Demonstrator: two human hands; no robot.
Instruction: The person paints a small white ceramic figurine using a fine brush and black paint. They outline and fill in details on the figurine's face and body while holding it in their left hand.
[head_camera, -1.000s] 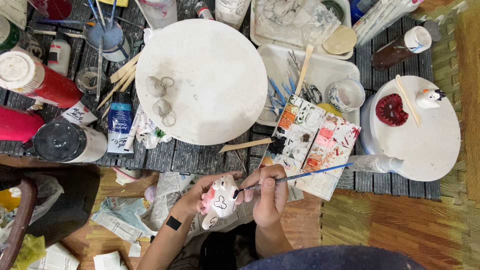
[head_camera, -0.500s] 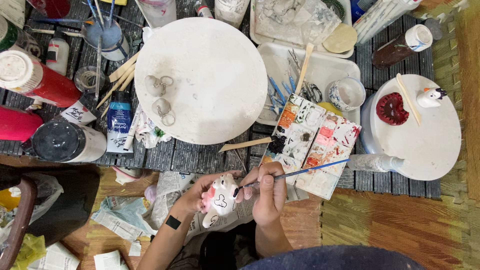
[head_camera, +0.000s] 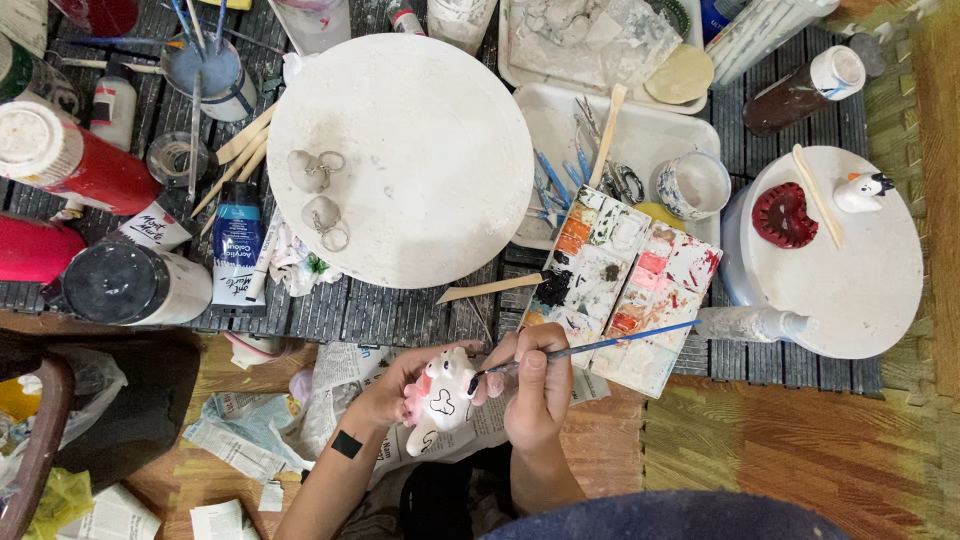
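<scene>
Two hands busy, mid-painting step: left hand cups a small white clay figurine over newspaper at the slatted mat's near edge. Right hand pinches a blue-handled paintbrush, wrist bent inward, tip touching the figurine. Next stroke likely needs steady fine control; paint palette just beside.
</scene>
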